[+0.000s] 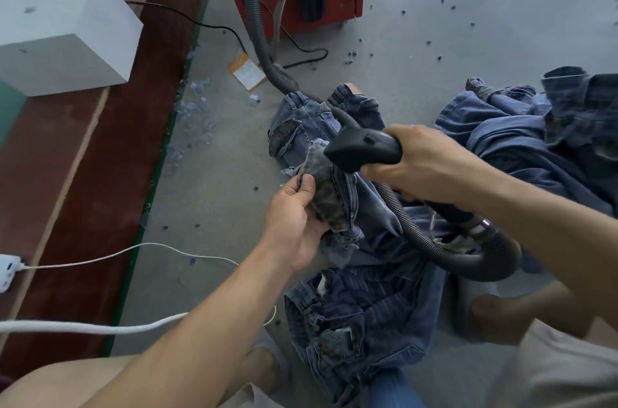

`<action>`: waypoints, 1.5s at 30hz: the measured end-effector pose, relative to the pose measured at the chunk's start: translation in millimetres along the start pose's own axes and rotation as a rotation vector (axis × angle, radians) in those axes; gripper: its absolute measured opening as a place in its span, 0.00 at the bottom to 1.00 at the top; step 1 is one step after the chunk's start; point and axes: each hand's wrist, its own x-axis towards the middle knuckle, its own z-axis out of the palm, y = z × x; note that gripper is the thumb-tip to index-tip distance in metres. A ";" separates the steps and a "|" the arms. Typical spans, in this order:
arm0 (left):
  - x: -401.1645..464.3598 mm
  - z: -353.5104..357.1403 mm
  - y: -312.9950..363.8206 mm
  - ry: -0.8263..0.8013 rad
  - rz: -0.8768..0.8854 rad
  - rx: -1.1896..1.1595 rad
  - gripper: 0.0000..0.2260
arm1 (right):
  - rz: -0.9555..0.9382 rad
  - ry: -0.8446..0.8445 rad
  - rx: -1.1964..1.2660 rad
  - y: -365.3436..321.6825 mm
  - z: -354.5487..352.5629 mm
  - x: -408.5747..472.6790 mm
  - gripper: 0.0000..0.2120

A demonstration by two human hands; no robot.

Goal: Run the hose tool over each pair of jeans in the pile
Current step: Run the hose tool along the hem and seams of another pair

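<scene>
My right hand (424, 163) grips black plastic hose nozzle (363, 148) w/ its tip at the blue denim jeans pocket lining (329, 203) my left hand (294, 220) pinches above the floor; risk: suction grabs loose lining, clogs nozzle.

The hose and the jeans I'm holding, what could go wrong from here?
The hose loops under the right hand and across the jeans, so it may snag or drag denim as you move.

The nozzle sits close to the left hand pinching the fabric; it could catch the fingers.

The white cable on the floor nearby may tangle.
</scene>
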 end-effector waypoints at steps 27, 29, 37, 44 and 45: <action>4.2 -7.4 3.3 -0.109 -0.140 -0.060 0.21 | 0.031 -0.072 0.011 3.8 4.5 -1.4 0.12; 2.9 -8.7 0.3 -0.129 -0.135 -0.043 0.21 | 0.079 -0.045 0.119 8.3 -3.8 1.3 0.10; -0.3 -5.4 2.0 -0.231 -0.074 0.071 0.24 | 0.078 -0.311 0.180 13.4 -13.5 -0.7 0.10; 0.2 -8.7 4.1 -0.274 0.025 0.127 0.19 | 0.128 -0.137 0.282 18.1 -8.8 9.4 0.08; 1.0 -9.8 4.3 -0.269 0.032 0.127 0.20 | 0.146 -0.161 0.305 20.0 -13.7 10.1 0.08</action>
